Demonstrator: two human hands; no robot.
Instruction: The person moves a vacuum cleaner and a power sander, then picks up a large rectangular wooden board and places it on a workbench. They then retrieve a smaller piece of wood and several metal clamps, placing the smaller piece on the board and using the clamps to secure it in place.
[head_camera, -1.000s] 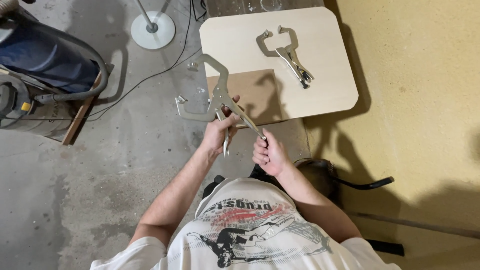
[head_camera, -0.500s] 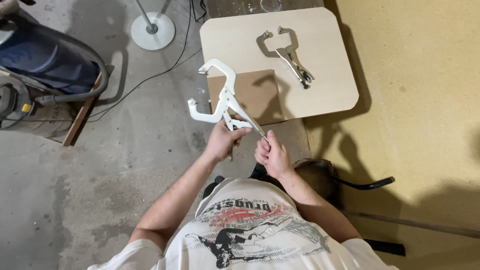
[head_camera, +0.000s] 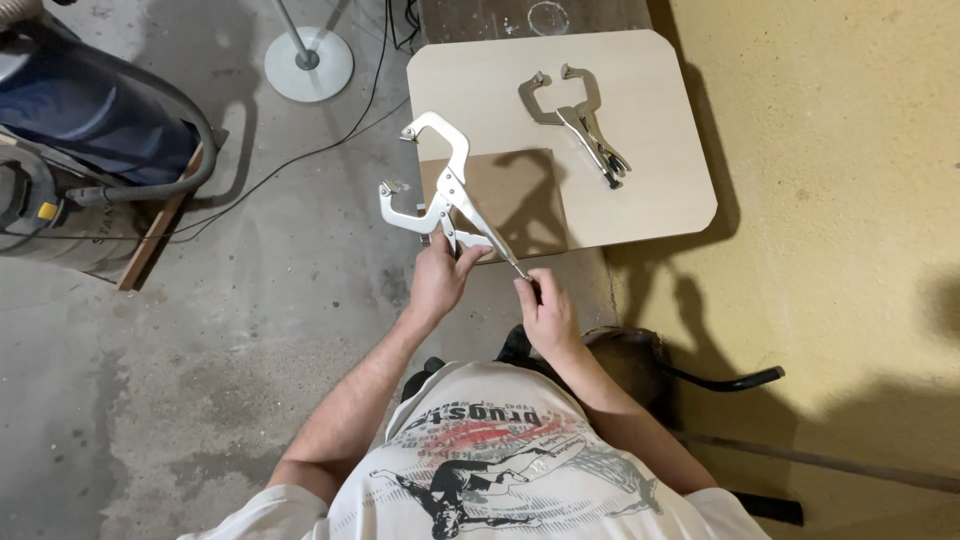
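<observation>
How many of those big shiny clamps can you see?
2. One clamp is held up in the left hand, with the right hand at its handle end. The other clamp lies on the pale board.

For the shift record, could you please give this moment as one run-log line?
left hand: grips locking C-clamp handle | right hand: fingers on handle-end screw | clamp jaws: open | second clamp: lying on board

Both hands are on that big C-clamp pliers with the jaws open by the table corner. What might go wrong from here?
1. The left hand grips near the pivot of the locking C-clamp pliers; if the handles snap shut, fingers may get pinched.
2. The right hand pinches only the handle's end, so the pliers could slip and fall.
3. The open jaws hang beside the brown board and may knock it.
</observation>
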